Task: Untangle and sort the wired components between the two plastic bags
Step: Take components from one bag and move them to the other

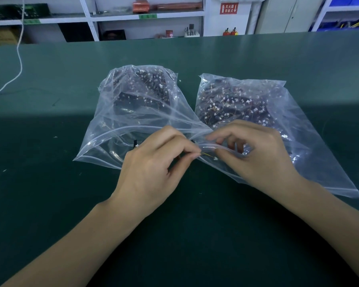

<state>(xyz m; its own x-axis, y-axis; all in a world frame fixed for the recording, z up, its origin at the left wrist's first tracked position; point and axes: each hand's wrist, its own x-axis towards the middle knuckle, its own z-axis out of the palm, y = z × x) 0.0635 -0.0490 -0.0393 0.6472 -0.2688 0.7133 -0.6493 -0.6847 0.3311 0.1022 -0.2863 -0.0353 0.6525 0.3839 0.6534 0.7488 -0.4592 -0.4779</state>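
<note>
A white cable (19,59) hangs down at the far left and curls onto the dark green mat (50,204), a smooth, matte surface covering the whole bench. Beyond it, white shelving (91,17) carries small green tags whose print is too blurred to read. The left bag (112,129) is clear, crinkled plastic with a zip strip along its near mouth; inside lie dark blocks and thin wires tipped with small white connectors. The left hand (153,166) is closed in a pinch, thumb and forefinger clamped on one end of a wired component (208,155), a fine yellowish lead with a white plug, held just above the mat where the two bag mouths meet. The right hand (255,156) pinches the other end near the plug, its remaining fingers curled over the bag's rim. The right bag (298,121), equally clear and glossy, is packed with a dense tangle of dark wires and white connectors. On the back wall, a red sign (229,8) bears white Chinese characters and a downward arrow.
</note>
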